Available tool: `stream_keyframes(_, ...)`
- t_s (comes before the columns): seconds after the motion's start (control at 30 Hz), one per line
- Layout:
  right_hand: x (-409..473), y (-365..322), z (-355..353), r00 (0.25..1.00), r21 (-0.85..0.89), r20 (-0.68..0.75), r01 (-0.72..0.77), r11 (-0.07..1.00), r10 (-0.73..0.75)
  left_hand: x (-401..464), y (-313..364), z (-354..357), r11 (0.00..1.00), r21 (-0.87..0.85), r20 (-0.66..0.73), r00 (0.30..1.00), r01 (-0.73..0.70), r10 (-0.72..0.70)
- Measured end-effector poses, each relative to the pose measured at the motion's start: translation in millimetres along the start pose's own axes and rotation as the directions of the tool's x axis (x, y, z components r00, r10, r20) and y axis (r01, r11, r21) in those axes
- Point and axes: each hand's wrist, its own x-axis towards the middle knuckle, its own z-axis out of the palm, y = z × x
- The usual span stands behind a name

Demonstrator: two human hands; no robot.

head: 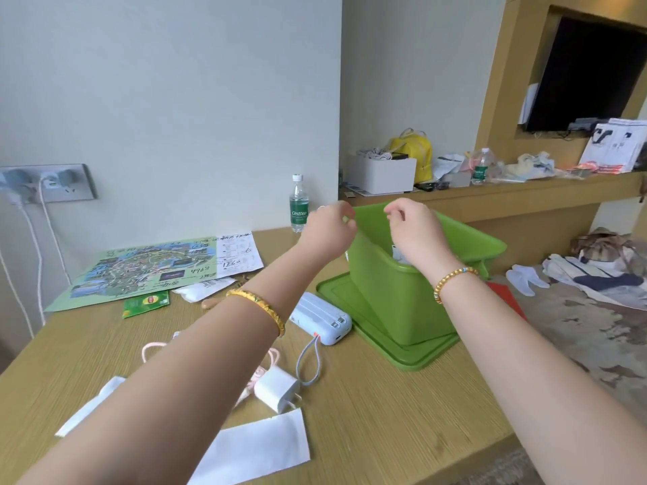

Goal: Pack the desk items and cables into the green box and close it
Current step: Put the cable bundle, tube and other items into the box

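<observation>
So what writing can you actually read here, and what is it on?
"Cestbon": green label of the water bottle on the desk.
"1260", "4968" and a "6": handwritten on the map.
Yellow logo on the green tea sachet: too small to read.
Map print, second bottle on the shelf, leaflets: too blurred.

The worktop (385,414) shows matt, fine-grained wood laminate. My green box (395,299) and its lid (413,355) are smooth, slightly glossy plastic. The map (147,267) is printed paper. The power bank (320,318) is smooth satin plastic.
</observation>
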Motion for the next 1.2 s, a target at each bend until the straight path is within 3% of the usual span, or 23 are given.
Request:
stream_keyframes(0.13,-14,-55,51,0.980,0.087,-0.036,0.200,0.976,-0.197,-15,-63,-34,0.997,0.073,-0.107,0.994,0.015,-0.008)
stream_keyframes(0.27,-41,-106,119,0.933,0.161,0.109,0.323,0.932,-0.343,-36,-139,-67,0.978,0.120,-0.111,0.981,0.172,-0.159)
stream_keyframes(0.4,-66,-138,184,0.879,0.209,0.310,0.308,0.928,-0.362,-58,-211,-96,0.925,0.186,-0.078,0.943,0.332,-0.323)
stream_keyframes(0.67,-76,-158,281,0.748,0.075,0.613,0.265,0.961,-0.254,-87,-316,-116,0.818,0.291,0.018,0.852,0.497,-0.524)
stream_keyframes(0.77,-71,-153,306,0.716,-0.009,0.663,0.299,0.954,-0.218,-92,-345,-110,0.811,0.353,0.070,0.850,0.468,-0.521)
stream_keyframes(1.0,-60,-143,337,0.705,-0.161,0.696,0.341,0.926,-0.138,-83,-377,-95,0.780,0.523,0.050,0.901,0.344,-0.431)
stream_keyframes(1.2,-65,-154,335,0.719,-0.158,0.665,0.399,0.903,-0.202,-92,-369,-93,0.804,0.490,-0.076,0.935,0.337,-0.346)
